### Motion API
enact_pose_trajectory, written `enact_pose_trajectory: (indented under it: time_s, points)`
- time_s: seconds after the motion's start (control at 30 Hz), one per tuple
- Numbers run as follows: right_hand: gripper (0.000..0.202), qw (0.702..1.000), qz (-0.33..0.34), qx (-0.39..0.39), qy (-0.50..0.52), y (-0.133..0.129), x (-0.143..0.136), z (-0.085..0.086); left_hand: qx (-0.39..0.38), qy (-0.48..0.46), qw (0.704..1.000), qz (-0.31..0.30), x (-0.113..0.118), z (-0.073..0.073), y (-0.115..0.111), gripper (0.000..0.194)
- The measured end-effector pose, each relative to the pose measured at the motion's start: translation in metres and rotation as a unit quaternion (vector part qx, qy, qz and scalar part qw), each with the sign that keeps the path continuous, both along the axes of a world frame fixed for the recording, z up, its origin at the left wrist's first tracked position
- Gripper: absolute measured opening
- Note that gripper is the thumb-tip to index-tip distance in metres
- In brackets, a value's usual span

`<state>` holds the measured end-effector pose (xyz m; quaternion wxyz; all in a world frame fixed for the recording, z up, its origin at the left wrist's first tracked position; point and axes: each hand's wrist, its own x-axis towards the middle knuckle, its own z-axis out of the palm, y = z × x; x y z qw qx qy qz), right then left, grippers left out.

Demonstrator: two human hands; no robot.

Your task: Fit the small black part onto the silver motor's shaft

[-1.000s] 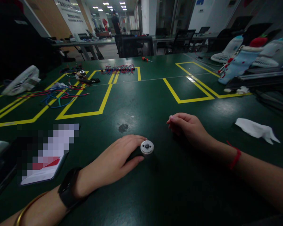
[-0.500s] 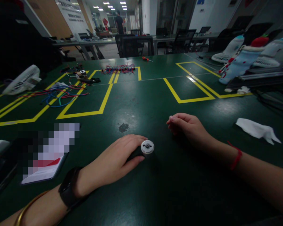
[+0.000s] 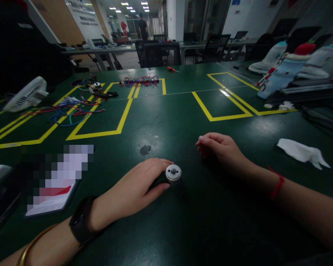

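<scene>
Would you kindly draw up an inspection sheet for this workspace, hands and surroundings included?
Surface: dark green tabletop with yellow tape outlines and a dark, irregular mark.
Job's thing: silver-topped round cylinder, upright, with a small central stub.
Left hand: fingers and thumb around the cylinder.
Right hand: loosely curled, apart from the cylinder; nothing seen in it.
Clutter: crumpled white tissue, orange-handled screwdriver, white grilled fan.
Cables: loose red and blue wires at left, black cables at right.
Surroundings: black mesh chair; standing person in the background.
</scene>
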<state>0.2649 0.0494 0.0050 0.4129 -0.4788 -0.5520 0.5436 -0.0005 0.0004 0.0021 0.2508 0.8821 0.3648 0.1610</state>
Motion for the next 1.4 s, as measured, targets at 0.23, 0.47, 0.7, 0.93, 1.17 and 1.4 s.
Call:
enact_pose_trajectory:
  time_s: [0.23,0.47,0.7,0.93,1.17,1.4]
  points:
    - [0.024,0.997,0.028,0.028,-0.065,-0.002,-0.001,0.002,-0.002,-0.005,1.000,0.002,0.000,0.001,0.000,0.044]
    - [0.014,0.927,0.157,0.269,-0.209,-0.032,-0.020,0.019,-0.011,-0.004,1.000,0.001,0.000,0.000,0.000,0.040]
    - [0.008,0.895,0.112,0.336,-0.270,-0.044,-0.039,0.025,0.003,-0.010,1.000,0.007,0.001,-0.002,-0.001,0.032]
    - [0.008,0.926,0.117,0.283,-0.220,-0.029,-0.017,0.032,0.001,-0.013,1.000,0.003,0.002,-0.001,-0.001,0.039]
    - [0.013,0.859,0.317,0.236,-0.326,-0.008,0.010,0.016,-0.004,-0.013,1.000,0.000,0.001,0.003,-0.001,0.042]
    - [0.013,0.852,0.334,0.236,-0.326,-0.005,0.010,0.016,-0.002,-0.013,1.000,-0.001,0.001,0.003,-0.001,0.044]
